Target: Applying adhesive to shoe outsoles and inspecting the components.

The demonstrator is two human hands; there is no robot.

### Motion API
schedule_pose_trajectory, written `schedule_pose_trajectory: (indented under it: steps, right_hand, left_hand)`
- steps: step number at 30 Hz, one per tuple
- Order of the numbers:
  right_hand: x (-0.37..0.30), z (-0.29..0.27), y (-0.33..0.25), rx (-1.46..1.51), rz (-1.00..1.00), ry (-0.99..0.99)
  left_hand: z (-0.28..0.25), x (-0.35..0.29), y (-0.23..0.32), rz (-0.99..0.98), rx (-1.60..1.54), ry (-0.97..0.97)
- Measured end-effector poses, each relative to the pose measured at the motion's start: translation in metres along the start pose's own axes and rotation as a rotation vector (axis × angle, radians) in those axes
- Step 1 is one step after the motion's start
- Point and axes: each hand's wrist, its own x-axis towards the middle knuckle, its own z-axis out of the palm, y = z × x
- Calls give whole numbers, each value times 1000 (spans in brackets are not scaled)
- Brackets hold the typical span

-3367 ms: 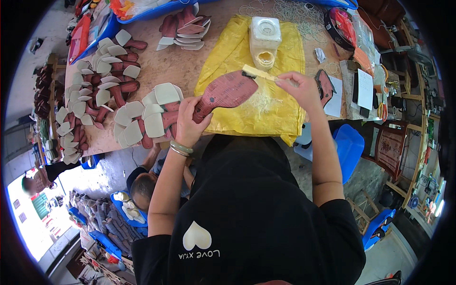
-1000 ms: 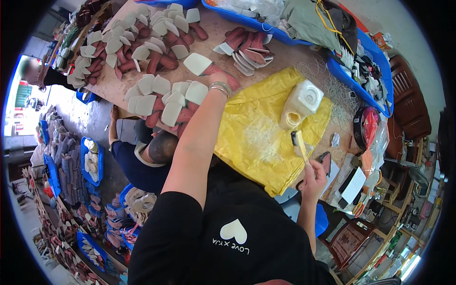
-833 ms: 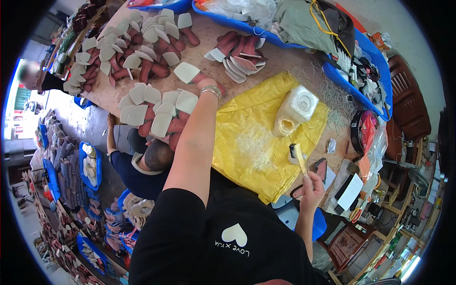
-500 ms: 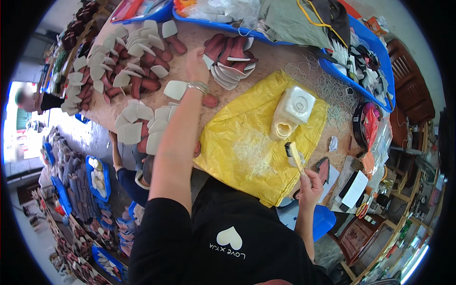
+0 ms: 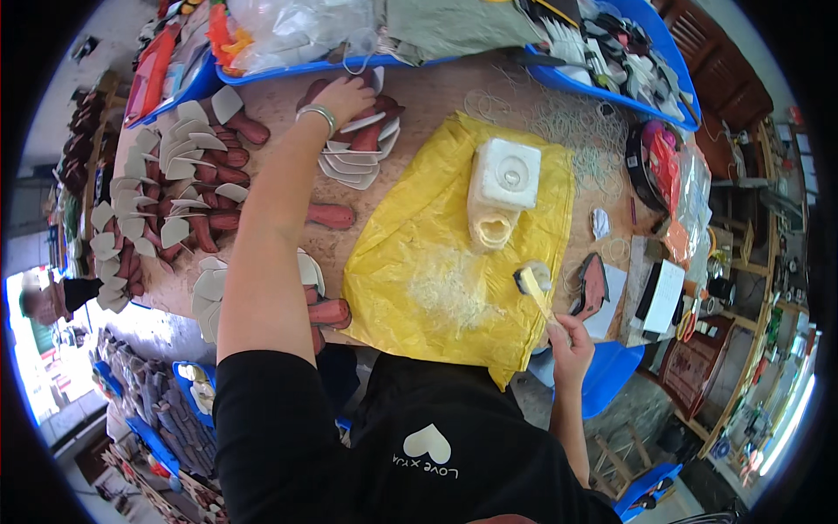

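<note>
My left hand (image 5: 349,99) reaches over a pile of dark red shoe parts with off-white flaps (image 5: 353,164), its fingers curled on a dark red shoe part (image 5: 374,133) at the top. What lies under the fingertips is partly hidden. In my right hand (image 5: 571,344) is a brush (image 5: 537,297) with a pale handle and dark bristles, gripped by the handle's end. Its bristles are beside a small whitish round thing (image 5: 542,276) on a yellow plastic sheet (image 5: 393,253). A white square-based container (image 5: 506,179) lies on that sheet, its round mouth facing me.
More flapped shoe parts (image 5: 188,157) crowd the table's left side. Blue trays (image 5: 401,59) of bags, cloth and tools line the far edge. Thin loops of cord (image 5: 587,131) lie at the right, near a single shoe part (image 5: 594,284). Another person (image 5: 61,297) is at far left.
My left hand has gone from beside the pile onto its top, fingers now curled there. The brush has tilted, its bristles now lower beside the whitish round thing. The whole view has shifted.
</note>
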Motion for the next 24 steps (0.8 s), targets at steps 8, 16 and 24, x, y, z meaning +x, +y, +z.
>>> schedule_pose_trajectory:
  steps: [8, 16, 24]
  right_hand:
    - [1, 40, 11, -79, 67, -209]
    - [9, 22, 18, 104, -102, -80]
    - [19, 55, 24, -405, -168, 54]
  left_hand:
    - [-31, -23, -11, 59, -97, 148]
    - [-27, -10, 9, -55, -65, -52]
    - [-13, -5, -5, -44, 92, 12]
